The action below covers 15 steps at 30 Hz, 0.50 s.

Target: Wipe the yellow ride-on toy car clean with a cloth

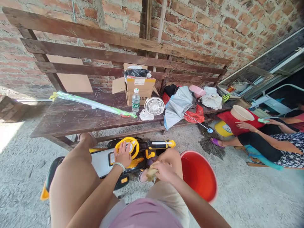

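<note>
Yellow plastic, the steering wheel (137, 148) lies beneath the left grip (123, 156), its fingers spread, while the right grip (163, 171) pinches, at its fingertips, a tan wad (151, 173) that could drop to the floor (133, 190) below if finger pressure eased.

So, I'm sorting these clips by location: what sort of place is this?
Probably a covered yard or porch beside a house, judging by the bare brick wall, the rough concrete floor and the long wooden bench against the wall.
</note>
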Tool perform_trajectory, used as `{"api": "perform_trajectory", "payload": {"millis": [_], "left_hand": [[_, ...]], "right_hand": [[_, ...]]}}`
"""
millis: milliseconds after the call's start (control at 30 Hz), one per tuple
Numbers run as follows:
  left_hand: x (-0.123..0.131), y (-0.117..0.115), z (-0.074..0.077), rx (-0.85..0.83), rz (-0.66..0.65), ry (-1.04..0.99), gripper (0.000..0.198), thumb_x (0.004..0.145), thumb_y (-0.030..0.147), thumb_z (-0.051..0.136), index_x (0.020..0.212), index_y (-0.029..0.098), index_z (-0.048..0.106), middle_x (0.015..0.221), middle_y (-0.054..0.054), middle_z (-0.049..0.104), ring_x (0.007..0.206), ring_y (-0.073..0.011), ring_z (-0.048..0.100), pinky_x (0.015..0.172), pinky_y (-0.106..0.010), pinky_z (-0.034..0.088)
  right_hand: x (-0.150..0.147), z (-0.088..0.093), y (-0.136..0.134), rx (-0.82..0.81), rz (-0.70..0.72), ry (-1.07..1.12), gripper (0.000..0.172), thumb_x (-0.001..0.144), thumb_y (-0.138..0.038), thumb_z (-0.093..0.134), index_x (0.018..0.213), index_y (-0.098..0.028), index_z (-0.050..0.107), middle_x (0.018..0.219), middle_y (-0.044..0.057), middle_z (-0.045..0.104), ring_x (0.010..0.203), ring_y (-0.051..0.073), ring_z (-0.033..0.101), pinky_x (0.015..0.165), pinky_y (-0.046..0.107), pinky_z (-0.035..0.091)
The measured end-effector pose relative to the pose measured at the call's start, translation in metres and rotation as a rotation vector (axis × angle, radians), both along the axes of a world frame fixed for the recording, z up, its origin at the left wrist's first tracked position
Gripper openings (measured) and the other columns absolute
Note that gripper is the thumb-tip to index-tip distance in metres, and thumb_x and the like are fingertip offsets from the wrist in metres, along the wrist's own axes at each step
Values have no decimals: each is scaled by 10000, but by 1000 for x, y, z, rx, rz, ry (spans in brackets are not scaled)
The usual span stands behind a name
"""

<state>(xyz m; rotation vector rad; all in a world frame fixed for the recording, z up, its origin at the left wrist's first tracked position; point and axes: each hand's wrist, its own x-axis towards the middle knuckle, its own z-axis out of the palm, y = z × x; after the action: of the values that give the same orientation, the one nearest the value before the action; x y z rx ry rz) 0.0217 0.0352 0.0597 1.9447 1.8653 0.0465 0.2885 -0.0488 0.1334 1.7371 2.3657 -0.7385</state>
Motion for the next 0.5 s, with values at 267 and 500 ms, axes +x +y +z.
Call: {"api": "perform_trajectory", "payload": {"millis": [267,500], "left_hand": [[-2,3,-4,155,211,-189,749,880,161,623,1623,175,527,1818,-195,280,1700,-379,211,1367,-630,175],[-21,20,-21,56,626,-556,820,877,167,595,1655,36,373,1762,-291,306,1684,-357,264,1383,-492,221]], "right_hand": [[-82,-6,89,392,-239,328,433,958,-250,641,1373,-225,764,1523,134,649,1321,297,607,1158,442,489],[-149,-40,88,163,-141,-85,507,1053,-242,531,1552,-293,605,1674,99,517,1394,320,516,1071,463,500]]}}
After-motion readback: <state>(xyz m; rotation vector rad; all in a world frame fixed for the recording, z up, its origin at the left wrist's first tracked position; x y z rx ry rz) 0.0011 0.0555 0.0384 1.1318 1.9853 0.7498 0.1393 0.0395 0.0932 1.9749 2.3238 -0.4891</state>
